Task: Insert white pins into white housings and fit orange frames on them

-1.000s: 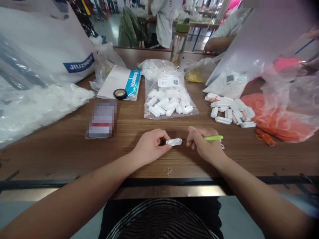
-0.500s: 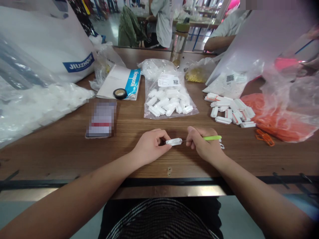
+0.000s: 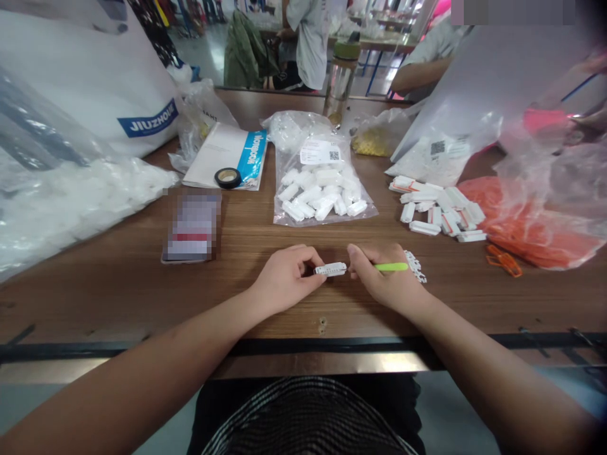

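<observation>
My left hand point(image 3: 290, 275) pinches a small white plastic piece point(image 3: 331, 270) between thumb and fingers, just over the table. A row of small dark marks or slots runs along its side. My right hand point(image 3: 382, 272) is closed around a thin tool with a lime-green handle point(image 3: 391, 267). The tool's tip end is mostly hidden by the fingers, which are close to the right end of the white piece. Whether the tip touches the piece I cannot tell. Small white parts point(image 3: 415, 266) lie on the table beside my right hand, partly behind it.
A clear bag of white pieces point(image 3: 322, 189) lies ahead. Loose white pieces point(image 3: 441, 212), some with orange strips, are at right by a bag of orange parts point(image 3: 545, 234) and orange clips point(image 3: 503, 260). At left are a phone point(image 3: 192, 227), notebook point(image 3: 203, 158) and black tape roll point(image 3: 228, 177).
My right hand has moved left with the green-handled tool, closer to the white piece, so less of the thin shaft shows. More small white parts are visible behind it. My left hand stays put.
</observation>
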`<state>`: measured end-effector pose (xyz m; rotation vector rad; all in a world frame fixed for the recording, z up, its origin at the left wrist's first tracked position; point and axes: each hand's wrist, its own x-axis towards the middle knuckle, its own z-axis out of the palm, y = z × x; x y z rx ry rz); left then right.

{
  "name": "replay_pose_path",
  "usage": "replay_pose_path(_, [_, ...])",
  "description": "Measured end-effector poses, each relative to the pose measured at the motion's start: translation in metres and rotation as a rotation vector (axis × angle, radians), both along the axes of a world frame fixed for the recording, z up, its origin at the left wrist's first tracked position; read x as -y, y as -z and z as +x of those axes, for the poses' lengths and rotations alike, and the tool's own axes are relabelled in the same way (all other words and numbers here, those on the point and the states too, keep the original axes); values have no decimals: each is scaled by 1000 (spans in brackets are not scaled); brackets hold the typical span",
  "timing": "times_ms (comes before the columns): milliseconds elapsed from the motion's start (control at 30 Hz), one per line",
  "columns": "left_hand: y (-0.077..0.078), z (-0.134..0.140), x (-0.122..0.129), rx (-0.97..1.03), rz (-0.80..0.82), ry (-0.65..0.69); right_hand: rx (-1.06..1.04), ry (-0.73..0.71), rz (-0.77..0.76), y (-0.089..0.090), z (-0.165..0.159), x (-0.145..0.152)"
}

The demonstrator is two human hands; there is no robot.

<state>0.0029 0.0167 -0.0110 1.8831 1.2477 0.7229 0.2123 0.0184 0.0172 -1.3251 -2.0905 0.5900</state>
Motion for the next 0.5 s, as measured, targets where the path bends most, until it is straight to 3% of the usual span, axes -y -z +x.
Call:
replay_pose_path(233, [-2,0,0,10,-5,6,-311,191,-131,2,6,-2])
replay_pose_path(500, [-2,-1,0,0,-1,2,-281,156,-167,6,6,-4])
